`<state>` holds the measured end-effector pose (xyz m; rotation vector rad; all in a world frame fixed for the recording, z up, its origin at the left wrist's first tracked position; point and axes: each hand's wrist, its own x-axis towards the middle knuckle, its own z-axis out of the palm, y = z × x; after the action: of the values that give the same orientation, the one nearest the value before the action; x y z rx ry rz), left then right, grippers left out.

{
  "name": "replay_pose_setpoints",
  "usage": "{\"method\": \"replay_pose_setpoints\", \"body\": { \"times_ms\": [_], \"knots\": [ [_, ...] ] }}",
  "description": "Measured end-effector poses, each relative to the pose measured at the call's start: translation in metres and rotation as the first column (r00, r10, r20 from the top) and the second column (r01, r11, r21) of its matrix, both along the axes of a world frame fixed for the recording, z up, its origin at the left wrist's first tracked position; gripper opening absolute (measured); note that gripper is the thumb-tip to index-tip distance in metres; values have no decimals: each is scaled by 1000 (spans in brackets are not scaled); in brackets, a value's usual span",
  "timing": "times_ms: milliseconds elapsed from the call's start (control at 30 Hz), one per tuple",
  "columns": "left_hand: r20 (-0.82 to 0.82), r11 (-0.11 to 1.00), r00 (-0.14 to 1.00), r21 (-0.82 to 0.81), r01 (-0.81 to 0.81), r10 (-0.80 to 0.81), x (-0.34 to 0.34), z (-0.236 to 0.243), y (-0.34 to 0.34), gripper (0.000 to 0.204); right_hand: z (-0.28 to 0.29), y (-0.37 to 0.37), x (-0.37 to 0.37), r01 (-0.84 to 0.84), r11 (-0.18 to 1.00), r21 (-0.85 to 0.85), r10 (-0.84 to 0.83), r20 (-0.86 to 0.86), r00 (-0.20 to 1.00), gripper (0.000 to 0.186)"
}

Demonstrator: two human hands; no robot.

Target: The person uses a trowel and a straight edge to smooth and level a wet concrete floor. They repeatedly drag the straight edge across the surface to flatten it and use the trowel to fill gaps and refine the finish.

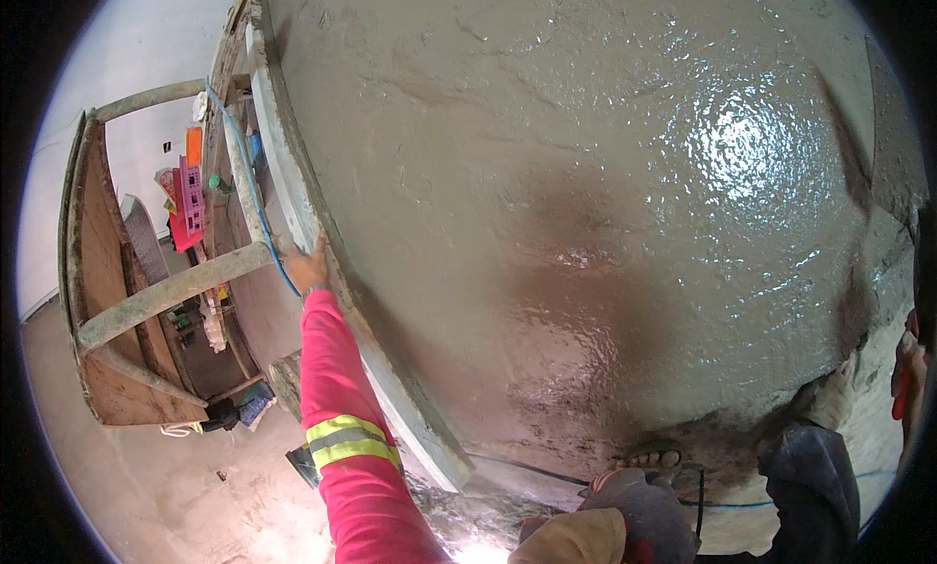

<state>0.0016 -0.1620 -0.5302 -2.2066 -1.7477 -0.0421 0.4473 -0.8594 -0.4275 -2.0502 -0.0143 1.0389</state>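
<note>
My left hand (308, 265), in a pink sleeve with a reflective yellow band, reaches to the long pale board (293, 183). Its fingers are closed over the board's edge, where a round wooden pole (185, 289) meets it. Close against the hand runs a blue cord (256, 188). To the right of the board spreads a wide surface of wet grey mortar (459, 174), shiny in places. At the right rim another hand (910, 364) partly shows beside something red-orange. Whose hand it is, and how its fingers are set, I cannot tell.
Left of the board, a wooden frame (93, 271) of poles and panels surrounds bright items, among them a pink crate-like thing (192, 195). Low on the right are a dark-clothed limb (815, 476) and a grey cloth-covered shape (639, 510). A dark cable (527, 469) runs nearby.
</note>
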Motion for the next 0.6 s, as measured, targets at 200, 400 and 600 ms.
{"method": "replay_pose_setpoints", "body": {
  "times_ms": [200,400,600],
  "knots": [
    [34,999,999,-36,33,-32,-7,5,3,80,0,-2,1,6,1000,2,-6,-5,1000,19],
    [119,993,986,-16,120,-117,-11,4,-17,77,2,1,4,46,999,5,-46,8,999,18],
    [175,989,978,-73,129,-114,-16,7,-42,71,0,-1,5,73,997,15,-73,-16,997,18]
  ]
}}
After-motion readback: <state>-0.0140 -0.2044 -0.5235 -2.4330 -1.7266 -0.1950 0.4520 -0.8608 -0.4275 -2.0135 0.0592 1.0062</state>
